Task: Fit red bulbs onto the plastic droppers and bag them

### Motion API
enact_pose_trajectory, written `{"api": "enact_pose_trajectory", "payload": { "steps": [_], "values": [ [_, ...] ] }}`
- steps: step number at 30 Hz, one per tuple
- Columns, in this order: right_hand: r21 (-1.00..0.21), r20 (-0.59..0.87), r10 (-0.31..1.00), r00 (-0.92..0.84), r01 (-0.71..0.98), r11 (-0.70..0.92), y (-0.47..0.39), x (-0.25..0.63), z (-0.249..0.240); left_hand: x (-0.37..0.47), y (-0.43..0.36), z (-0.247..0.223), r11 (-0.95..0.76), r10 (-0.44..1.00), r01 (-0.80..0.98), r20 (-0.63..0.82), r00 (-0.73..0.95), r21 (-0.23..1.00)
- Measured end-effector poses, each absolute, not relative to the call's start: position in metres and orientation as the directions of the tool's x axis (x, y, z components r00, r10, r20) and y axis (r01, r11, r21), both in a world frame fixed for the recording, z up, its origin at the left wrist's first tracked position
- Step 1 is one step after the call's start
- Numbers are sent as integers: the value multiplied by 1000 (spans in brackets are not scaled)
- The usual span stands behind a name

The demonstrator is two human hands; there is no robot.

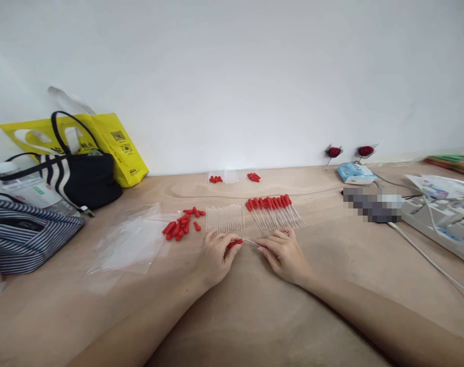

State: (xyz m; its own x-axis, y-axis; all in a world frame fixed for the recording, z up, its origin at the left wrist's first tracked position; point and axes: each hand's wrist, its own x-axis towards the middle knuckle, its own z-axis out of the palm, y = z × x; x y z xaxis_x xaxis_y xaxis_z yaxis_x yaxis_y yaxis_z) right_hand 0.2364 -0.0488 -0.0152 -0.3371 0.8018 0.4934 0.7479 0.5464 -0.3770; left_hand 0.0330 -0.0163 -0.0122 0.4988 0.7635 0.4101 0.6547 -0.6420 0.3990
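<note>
Left hand (217, 256) pinches a red bulb (235, 243); right hand (283, 255) grips a clear tube (250, 241), both over the middle of the desk (232, 316), well short of its back edge; step looks like fitting bulb to tube, depth of seating unclear; next move probably calls for a straight, gentle push; bare tubes (224, 218) lie farther back.

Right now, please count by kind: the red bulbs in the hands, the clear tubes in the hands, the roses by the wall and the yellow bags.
Red elongated bulb in left hand: 1
Clear thin tube in right hand: 1
Dark red roses: 2
Yellow bag with white handles: 1
Total: 5
</note>
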Motion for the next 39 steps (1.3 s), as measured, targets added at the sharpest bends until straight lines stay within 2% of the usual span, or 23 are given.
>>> {"api": "enact_pose_trajectory", "payload": {
  "steps": [9, 18, 23, 31, 39],
  "values": [
    [-359, 575, 720, -387, 672, 648, -51, 233, -19, 34, -15, -15, -619, 784, 629, 420, 457, 471],
    [-239, 570, 641, -513, 644, 727, -46, 240, -17, 33, -23, -9, -736, 676, 565, 434, 595, 372],
    [-268, 597, 650, -470, 646, 714, -45, 237, -18, 34, -24, -9, -786, 617, 525, 453, 643, 326],
    [-310, 559, 686, -466, 650, 694, -47, 228, -18, 35, -24, -11, -806, 590, 494, 497, 636, 325],
    [-400, 498, 750, -435, 652, 644, -44, 232, -14, 32, -20, -5, -775, 628, 549, 473, 618, 313]
  ]
}}
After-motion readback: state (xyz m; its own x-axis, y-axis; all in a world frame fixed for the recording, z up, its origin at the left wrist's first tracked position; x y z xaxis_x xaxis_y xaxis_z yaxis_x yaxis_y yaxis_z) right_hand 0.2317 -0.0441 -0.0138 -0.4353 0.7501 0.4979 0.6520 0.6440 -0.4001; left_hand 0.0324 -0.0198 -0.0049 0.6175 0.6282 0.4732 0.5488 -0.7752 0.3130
